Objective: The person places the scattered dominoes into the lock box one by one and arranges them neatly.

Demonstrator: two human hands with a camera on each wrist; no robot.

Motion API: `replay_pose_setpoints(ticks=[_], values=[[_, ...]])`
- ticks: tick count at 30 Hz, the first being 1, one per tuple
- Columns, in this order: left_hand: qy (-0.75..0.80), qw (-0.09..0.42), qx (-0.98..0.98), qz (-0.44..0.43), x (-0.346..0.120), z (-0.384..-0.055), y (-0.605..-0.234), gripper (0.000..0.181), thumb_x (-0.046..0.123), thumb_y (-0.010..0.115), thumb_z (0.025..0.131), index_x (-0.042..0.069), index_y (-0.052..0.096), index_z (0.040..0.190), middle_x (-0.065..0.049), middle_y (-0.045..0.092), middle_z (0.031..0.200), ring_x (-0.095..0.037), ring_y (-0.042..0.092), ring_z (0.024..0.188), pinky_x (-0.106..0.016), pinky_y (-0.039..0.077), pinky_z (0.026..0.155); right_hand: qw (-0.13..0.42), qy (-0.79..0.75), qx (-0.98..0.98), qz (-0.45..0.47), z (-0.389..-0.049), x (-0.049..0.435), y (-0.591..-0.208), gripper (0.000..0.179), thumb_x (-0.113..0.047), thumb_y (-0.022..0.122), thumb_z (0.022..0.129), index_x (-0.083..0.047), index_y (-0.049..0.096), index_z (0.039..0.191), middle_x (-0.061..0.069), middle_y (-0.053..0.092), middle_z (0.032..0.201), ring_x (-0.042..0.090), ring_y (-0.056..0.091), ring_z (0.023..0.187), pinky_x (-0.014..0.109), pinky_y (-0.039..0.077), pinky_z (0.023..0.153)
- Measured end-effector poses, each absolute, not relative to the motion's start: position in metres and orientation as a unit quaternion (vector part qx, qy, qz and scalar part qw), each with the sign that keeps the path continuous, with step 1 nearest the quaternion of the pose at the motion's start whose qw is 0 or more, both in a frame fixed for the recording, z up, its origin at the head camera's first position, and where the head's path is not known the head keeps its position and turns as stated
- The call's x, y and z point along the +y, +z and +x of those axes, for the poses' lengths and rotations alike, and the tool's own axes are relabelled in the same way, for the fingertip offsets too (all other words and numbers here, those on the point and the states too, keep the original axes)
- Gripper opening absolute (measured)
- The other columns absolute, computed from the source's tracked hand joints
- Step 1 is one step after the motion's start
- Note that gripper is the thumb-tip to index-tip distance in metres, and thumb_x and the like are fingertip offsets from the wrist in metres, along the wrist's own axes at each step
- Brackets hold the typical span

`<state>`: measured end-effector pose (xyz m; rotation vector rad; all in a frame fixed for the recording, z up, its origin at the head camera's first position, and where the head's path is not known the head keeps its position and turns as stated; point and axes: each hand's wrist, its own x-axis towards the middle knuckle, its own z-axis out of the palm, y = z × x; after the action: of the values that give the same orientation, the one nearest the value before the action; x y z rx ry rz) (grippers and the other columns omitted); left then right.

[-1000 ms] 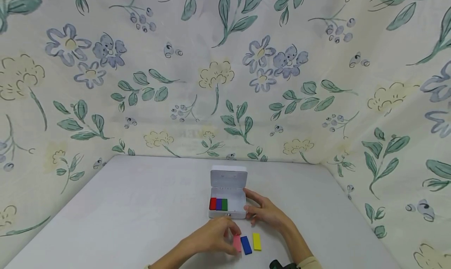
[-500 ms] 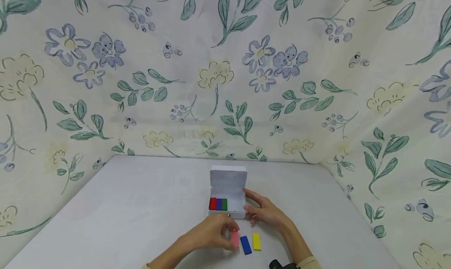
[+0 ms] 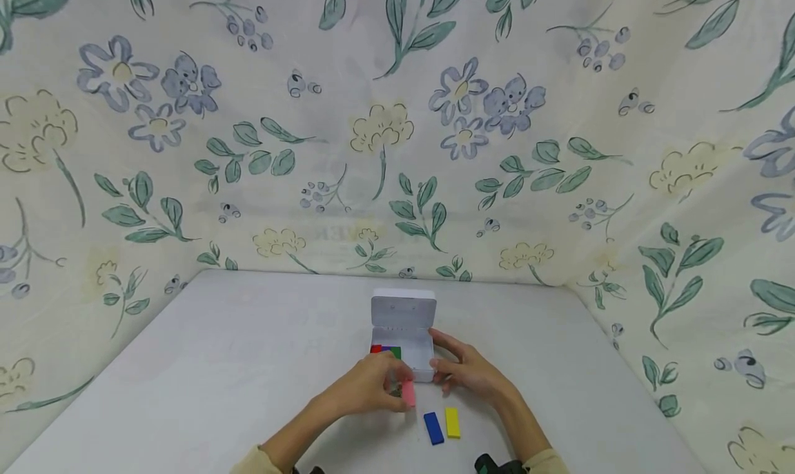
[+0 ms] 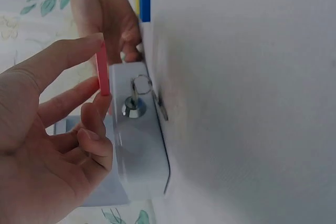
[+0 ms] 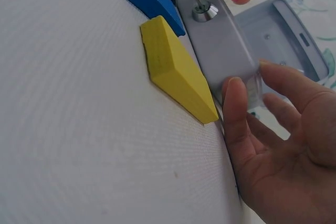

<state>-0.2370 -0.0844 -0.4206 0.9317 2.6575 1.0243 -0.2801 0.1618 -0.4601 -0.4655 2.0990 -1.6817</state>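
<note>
My left hand [image 3: 366,388] pinches a pink block [image 3: 408,394] between thumb and fingertips, in front of a white metal cash box [image 3: 424,375]. The block [image 4: 103,72] stands on edge, level with the box front, in the left wrist view. My right hand [image 3: 475,374] holds the box's right side, thumb near the front corner and index finger farther back. The box lid [image 3: 404,312] is raised. Inside at the left sit a red block [image 3: 375,349], a purple block [image 3: 386,349] and a green block [image 3: 396,352], partly hidden by my left hand.
A blue block [image 3: 434,428] and a yellow block [image 3: 453,423] lie on the white table [image 3: 248,350] before the box. Keys on a ring [image 4: 142,84] hang from the lock [image 4: 134,107] on the box front. A floral cloth [image 3: 335,184] hangs behind the table.
My left hand has lifted the pink block off the table and carried it forward and slightly left, up to the box front. My right hand stays at the box's side.
</note>
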Motion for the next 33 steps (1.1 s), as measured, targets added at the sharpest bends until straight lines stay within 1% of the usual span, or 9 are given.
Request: replay_pose_setpoints(ticks=[5,8,12,15,21,26,33], values=[[0.336,0.053,0.887,0.313,-0.087,-0.246,-0.419,0.039,0.026,0.083,0.075,0.008,0.073,0.108,0.005,0.066,0.090,-0.003,0.048,0.067,-0.017,0.042,0.058,0.206,-0.604,0.751,-0.169,-0.280,0.162,-0.458,0.068,-0.018,0.062,0.096,-0.016,0.027,0.155,0.016,0.027,0.159,0.020,0.062,0.085,0.028,0.055,0.068],[0.337,0.049,0.888,0.310,-0.087,-0.251,-0.417,0.040,0.025,0.083,0.075,0.007,0.073,0.109,0.000,0.066,0.090,-0.003,0.047,0.066,-0.017,0.041,0.055,0.206,-0.607,0.749,-0.171,-0.280,0.163,-0.458,0.068,-0.017,0.061,0.097,-0.015,0.027,0.155,0.016,0.027,0.159,0.019,0.062,0.085,0.028,0.055,0.068],[0.339,0.041,0.887,0.310,-0.088,-0.258,-0.415,0.041,0.023,0.082,0.075,0.004,0.072,0.110,-0.006,0.067,0.092,-0.007,0.048,0.070,-0.018,0.042,0.056,0.206,-0.608,0.746,-0.175,-0.280,0.163,-0.459,0.068,-0.016,0.060,0.097,-0.014,0.026,0.155,0.017,0.026,0.159,0.019,0.062,0.085,0.028,0.054,0.067],[0.335,0.029,0.888,0.312,-0.090,-0.263,-0.414,0.041,0.021,0.081,0.076,0.002,0.072,0.111,-0.009,0.067,0.098,-0.013,0.051,0.077,-0.018,0.044,0.062,0.207,-0.608,0.746,-0.175,-0.280,0.163,-0.459,0.068,-0.016,0.060,0.097,-0.014,0.026,0.155,0.018,0.027,0.158,0.019,0.062,0.084,0.028,0.055,0.068],[0.342,0.025,0.888,0.306,-0.093,-0.272,-0.415,0.040,0.021,0.080,0.079,0.001,0.071,0.113,-0.009,0.068,0.105,-0.022,0.057,0.087,-0.019,0.048,0.068,0.209,-0.611,0.744,-0.172,-0.281,0.163,-0.461,0.069,-0.017,0.061,0.096,-0.013,0.026,0.155,0.018,0.028,0.158,0.018,0.061,0.084,0.028,0.055,0.068],[0.347,0.028,0.890,0.295,-0.095,-0.280,-0.418,0.040,0.020,0.080,0.081,0.000,0.071,0.114,-0.010,0.069,0.107,-0.026,0.057,0.086,-0.021,0.047,0.067,0.210,-0.614,0.742,-0.171,-0.281,0.163,-0.461,0.069,-0.018,0.062,0.096,-0.013,0.026,0.155,0.019,0.027,0.158,0.018,0.062,0.084,0.028,0.055,0.068],[0.351,0.031,0.893,0.280,-0.095,-0.289,-0.422,0.042,0.020,0.081,0.079,-0.001,0.071,0.114,-0.012,0.069,0.107,-0.023,0.055,0.084,-0.022,0.046,0.064,0.208,-0.613,0.744,-0.167,-0.281,0.162,-0.460,0.069,-0.018,0.062,0.096,-0.014,0.027,0.155,0.018,0.028,0.157,0.019,0.062,0.084,0.028,0.055,0.068]])
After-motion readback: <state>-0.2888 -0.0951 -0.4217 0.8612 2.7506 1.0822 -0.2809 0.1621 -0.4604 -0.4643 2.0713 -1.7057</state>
